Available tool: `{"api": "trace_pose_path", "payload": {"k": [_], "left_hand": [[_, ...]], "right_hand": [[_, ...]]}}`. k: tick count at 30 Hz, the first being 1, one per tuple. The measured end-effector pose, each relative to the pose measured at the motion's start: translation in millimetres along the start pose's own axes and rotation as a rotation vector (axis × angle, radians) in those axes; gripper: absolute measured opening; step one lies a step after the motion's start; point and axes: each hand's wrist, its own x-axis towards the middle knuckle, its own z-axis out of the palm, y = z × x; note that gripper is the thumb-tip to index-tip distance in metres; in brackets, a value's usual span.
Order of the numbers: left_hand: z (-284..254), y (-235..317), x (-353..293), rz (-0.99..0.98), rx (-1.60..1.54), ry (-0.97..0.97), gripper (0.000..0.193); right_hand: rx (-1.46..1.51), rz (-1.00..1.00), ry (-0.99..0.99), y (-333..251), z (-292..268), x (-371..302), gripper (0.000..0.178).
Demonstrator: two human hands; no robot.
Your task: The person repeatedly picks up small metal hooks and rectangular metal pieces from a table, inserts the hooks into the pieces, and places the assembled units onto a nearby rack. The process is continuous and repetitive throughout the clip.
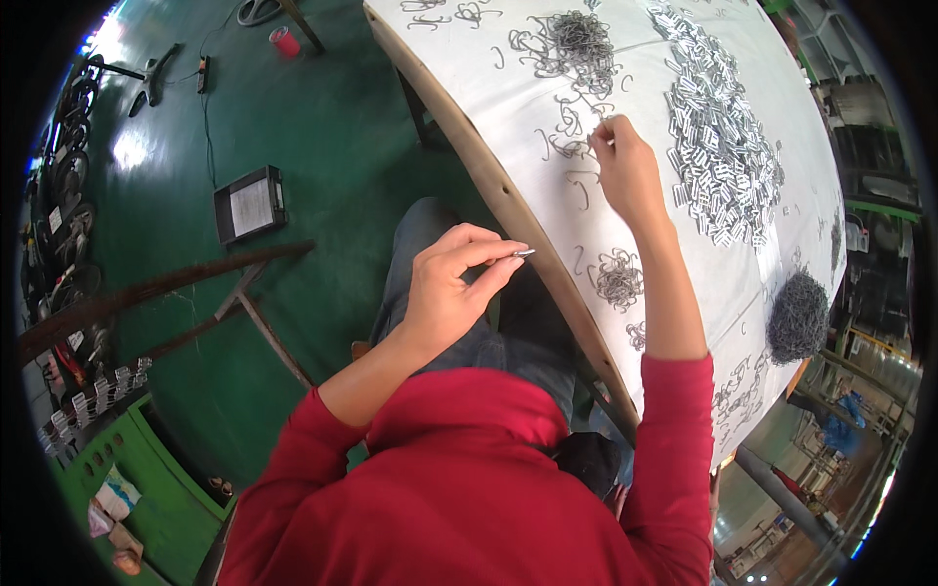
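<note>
the left hand (pixel 451 283) had its thumb and forefinger closed on a small metal piece (pixel 525 254), which poked out past the fingertips. that hand was over the person's lap, just beside the wooden edge (pixel 503 190) of the table. the right hand (pixel 623 168) reached over the white tabletop (pixel 518 117), thumb and fingers bent together among loose wire hooks (pixel 569 146); whether it gripped one i couldn't tell. both forearms came out of red sleeves.

beyond the right hand, toward the far side, was a bigger grey heap of hooks (pixel 583 44). to its right a long pile of shiny metal clips (pixel 718 137) spread across the cover. a small cluster of hooks (pixel 618 280) was left of the right forearm, and a dark rounded mound (pixel 798 317) was near the table's right side.

off to the left, on the green floor (pixel 332 127), were a black tray (pixel 225 217) with something pale in it and, farther up, a red container (pixel 284 41).
</note>
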Motion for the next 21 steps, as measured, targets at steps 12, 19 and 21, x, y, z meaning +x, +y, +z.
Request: {"api": "trace_pose_path", "payload": {"k": [12,19,21], "left_hand": [[7.6,3.3,-9.0,0.136,0.102,0.048,0.017],[14.1,8.1,-13.4,0.219,0.232,0.026,0.021],[14.7,5.8,-14.3,0.273,0.219,0.013,0.023]], "right_hand": [[1.048,0.338,0.004,-86.7,-20.4,-121.8,0.015],[1.008,0.241,0.191,-86.7,-10.8,-136.3,0.018],[1.078,0.152,0.244,-84.9,-3.2,-141.9,0.018]]}}
